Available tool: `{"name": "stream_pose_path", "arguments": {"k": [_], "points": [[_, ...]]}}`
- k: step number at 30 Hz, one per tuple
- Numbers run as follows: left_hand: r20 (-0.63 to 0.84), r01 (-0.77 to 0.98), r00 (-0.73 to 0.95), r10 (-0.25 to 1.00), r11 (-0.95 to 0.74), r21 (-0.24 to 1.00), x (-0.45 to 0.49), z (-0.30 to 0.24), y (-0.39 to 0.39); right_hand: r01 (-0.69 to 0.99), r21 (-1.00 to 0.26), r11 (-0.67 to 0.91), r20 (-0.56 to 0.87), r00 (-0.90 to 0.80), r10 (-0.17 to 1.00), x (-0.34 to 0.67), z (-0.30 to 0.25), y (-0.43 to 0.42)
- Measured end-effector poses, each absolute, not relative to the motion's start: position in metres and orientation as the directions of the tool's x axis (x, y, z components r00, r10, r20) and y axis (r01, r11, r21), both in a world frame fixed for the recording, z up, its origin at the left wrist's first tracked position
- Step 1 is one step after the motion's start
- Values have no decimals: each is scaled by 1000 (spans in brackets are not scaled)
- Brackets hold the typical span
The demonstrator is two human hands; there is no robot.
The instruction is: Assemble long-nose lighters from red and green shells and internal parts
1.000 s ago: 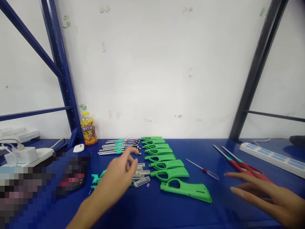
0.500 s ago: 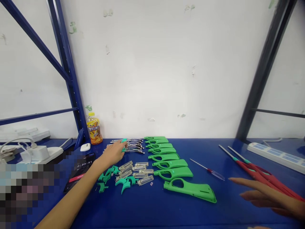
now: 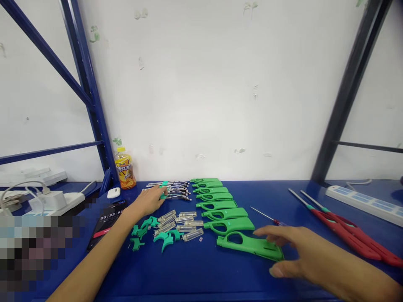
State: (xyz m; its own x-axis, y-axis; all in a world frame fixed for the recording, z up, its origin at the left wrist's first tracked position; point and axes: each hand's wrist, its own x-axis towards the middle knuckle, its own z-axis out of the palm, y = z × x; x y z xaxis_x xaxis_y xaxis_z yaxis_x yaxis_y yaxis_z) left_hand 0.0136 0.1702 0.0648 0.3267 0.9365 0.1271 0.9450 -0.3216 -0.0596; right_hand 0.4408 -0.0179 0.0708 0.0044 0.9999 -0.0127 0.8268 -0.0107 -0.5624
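Right hand (image 3: 307, 253) has come in from beside the red lighters (image 3: 359, 245) and spreads, thumb apart from fingers, about the broad end of the nearest shell (image 3: 252, 246); I cannot tell whether it touches. So both hands now seem to be at parts together. That shell lies on the blue table (image 3: 189, 272), long axis running left to right with a slight slant: narrow nose left and a little away, broad end right and nearer. Left of it lie teal triggers (image 3: 168, 241) and clear tanks (image 3: 193, 235). Beyond, other shells (image 3: 234, 214) form a row, noses left. Farther off, the left hand (image 3: 147, 202) stays at the rods (image 3: 176, 191), fingers curled; whether it pinches one is unclear.
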Motion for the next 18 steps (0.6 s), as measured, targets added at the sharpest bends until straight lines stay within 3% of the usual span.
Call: {"name": "stream_pose_path", "arguments": {"k": [4, 9, 18], "points": [[118, 939, 344, 932, -341, -46, 10, 60, 175, 871, -491, -10, -105, -48, 993, 422, 83, -8], [135, 925, 379, 915, -376, -45, 8, 60, 176, 932, -353, -78, -210, 3, 978, 412, 86, -2], [283, 878, 465, 839, -478, -26, 20, 63, 170, 875, -483, 22, -211, -141, 967, 410, 66, 7]]}}
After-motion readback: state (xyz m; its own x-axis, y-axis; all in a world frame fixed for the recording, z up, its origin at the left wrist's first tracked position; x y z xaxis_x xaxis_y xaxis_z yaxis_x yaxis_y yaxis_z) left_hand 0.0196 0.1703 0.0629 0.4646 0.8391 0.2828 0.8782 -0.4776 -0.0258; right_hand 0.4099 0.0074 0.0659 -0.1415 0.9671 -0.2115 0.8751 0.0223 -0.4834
